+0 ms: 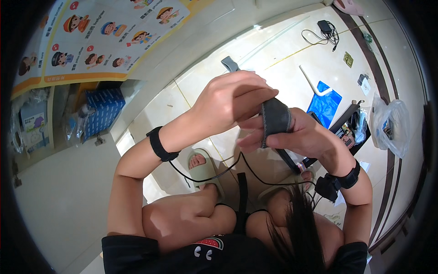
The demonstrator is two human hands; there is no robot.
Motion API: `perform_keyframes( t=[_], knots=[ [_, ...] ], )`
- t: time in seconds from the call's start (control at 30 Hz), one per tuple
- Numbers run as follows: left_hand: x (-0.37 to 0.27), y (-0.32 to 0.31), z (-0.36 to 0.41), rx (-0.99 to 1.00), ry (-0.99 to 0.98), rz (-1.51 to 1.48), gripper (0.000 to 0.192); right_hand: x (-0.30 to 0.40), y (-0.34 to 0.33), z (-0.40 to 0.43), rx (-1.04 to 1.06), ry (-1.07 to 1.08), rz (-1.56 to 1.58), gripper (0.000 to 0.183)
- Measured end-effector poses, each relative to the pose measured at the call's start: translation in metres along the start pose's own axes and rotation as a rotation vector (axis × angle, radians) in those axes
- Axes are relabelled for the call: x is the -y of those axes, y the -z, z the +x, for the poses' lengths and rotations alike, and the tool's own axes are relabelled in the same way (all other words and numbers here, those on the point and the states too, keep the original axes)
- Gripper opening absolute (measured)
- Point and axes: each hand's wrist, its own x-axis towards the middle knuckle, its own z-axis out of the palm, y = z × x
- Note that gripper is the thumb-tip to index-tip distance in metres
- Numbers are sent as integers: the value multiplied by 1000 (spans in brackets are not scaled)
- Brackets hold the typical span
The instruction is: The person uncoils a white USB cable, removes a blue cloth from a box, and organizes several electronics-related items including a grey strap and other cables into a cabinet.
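Note:
A dark grey fabric strap with stitched edges (275,116) is held up between my two hands, over the tiled floor. My left hand (232,97) grips its upper part from above; a lighter grey looped end sticks out beyond the knuckles. Around my right hand (291,135) the strap passes over the fingers, with the thumb pressed on its lower edge. Each wrist wears a black band, and a thin black cable (208,178) hangs between them. Below the right hand is a black open box (352,133) with small packets inside, partly hidden by the forearm.
On the floor to the right lie a blue plastic packet (325,104), a white bent rod (313,82), a black power adapter with cable (325,27) and a clear plastic bag (391,126). An open cabinet with a blue patterned box (104,113) stands left, below a picture poster (99,41).

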Motion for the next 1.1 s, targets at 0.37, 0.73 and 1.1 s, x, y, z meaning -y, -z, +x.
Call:
perform_keyframes(
  t=[0.37,0.73,1.1],
  knots=[
    [0,-28,-37,291,739,-504,17,21,4,-1,-128,213,109,65],
    [2,-18,-38,330,1081,-1125,22,24,41,-2,-559,552,-562,107],
    [15,24,-33,398,996,-1311,25,27,110,-24,-646,501,-2180,53]
  ],
)
